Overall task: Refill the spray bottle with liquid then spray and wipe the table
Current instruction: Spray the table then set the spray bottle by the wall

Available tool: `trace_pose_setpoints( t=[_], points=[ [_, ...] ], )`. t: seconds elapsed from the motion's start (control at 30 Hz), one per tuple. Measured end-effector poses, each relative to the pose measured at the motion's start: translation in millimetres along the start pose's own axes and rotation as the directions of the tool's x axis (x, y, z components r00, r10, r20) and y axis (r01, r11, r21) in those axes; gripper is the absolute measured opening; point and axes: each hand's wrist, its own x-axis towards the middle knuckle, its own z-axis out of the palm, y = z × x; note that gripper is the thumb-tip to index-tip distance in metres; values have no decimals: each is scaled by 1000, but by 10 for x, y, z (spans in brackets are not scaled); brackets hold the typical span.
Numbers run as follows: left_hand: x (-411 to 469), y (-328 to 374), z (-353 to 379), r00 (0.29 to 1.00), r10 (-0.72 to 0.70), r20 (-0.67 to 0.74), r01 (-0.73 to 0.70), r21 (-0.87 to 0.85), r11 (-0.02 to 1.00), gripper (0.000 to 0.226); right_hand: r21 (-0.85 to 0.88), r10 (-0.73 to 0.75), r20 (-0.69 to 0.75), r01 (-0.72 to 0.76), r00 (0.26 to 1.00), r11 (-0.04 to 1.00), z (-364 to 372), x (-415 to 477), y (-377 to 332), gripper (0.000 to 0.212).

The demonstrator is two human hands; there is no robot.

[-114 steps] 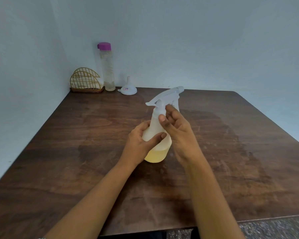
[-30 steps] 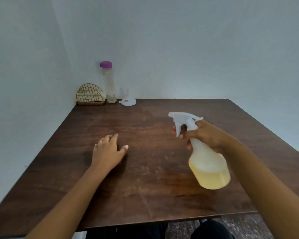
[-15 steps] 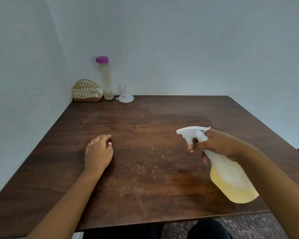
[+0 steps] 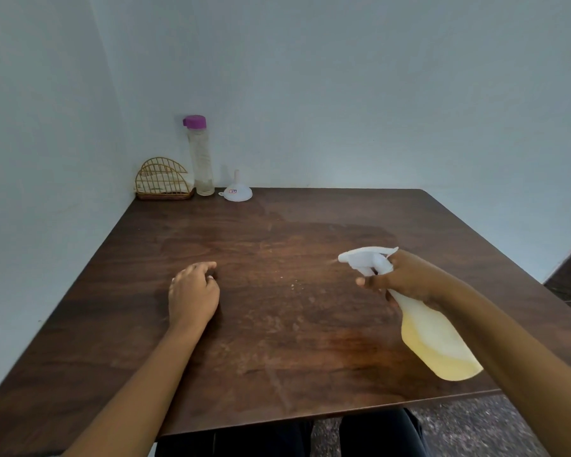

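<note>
My right hand (image 4: 406, 278) grips the neck of a translucent spray bottle (image 4: 435, 338) with yellowish liquid in its lower part. The bottle is held tilted above the right side of the dark wooden table (image 4: 277, 324), its white nozzle pointing left, and a finger lies over the trigger. My left hand (image 4: 193, 293) rests on the table at centre left with its fingers curled under, holding nothing. Small droplets speckle the wood between the two hands.
At the far left corner stand a gold wire holder (image 4: 164, 179) with folded cloths, a tall clear bottle (image 4: 201, 159) with a purple cap, and a white funnel (image 4: 237, 192) lying upside down. Walls close the left and far sides. The table's near edge is just above my lap.
The right hand has carried the spray bottle right and nearer, tilted with its nozzle leftward. The left hand has let go of the bottle, settled on the table and curled its fingers.
</note>
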Motion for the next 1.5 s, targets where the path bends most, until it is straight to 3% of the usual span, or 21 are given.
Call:
trace_pose_setpoints(
  t=[0.2,0.33,0.43,0.5,0.63,0.77,0.93,1.1,1.23,1.3,1.4,1.5],
  points=[
    [-35,26,-49,1000,7,-20,-9,-105,994,40,50,-30,61,27,998,998,-27,-72,-105,25],
    [-126,174,-101,978,205,-34,-207,-224,952,39,157,-77,-36,81,996,984,-69,-76,-238,7],
    [-153,509,-165,874,467,137,-407,-321,855,47,216,-166,-69,178,984,960,-107,36,-442,18],
    [-103,794,-177,780,542,313,-436,-348,830,67,259,-217,-94,234,972,937,-127,189,-617,25],
    [219,1204,0,714,481,509,-216,-494,843,100,286,-277,-84,289,957,914,-122,688,-922,14],
    [678,1315,257,743,414,526,-98,-526,845,102,321,-298,-60,302,953,898,-74,1243,-1126,46],
    [1272,1314,532,867,321,380,-171,-378,910,89,446,-321,-100,331,942,832,-33,1939,-1248,15],
    [1791,1304,872,935,249,252,-177,-278,944,88,517,-260,-110,279,959,810,46,2599,-1297,17],
    [2156,1278,1096,949,230,214,-178,-237,955,90,557,-247,-120,271,962,785,70,3041,-1274,11],
    [2282,1248,1173,955,208,209,-159,-231,960,91,483,-245,-111,268,963,833,84,3223,-1239,22],
    [2417,1219,1263,960,214,183,-157,-283,946,85,229,-198,-167,234,966,945,101,3432,-1194,47],
    [2500,1195,1339,958,224,177,-157,-327,932,86,9,-193,-222,200,956,980,138,3543,-1118,47]
  ],
)
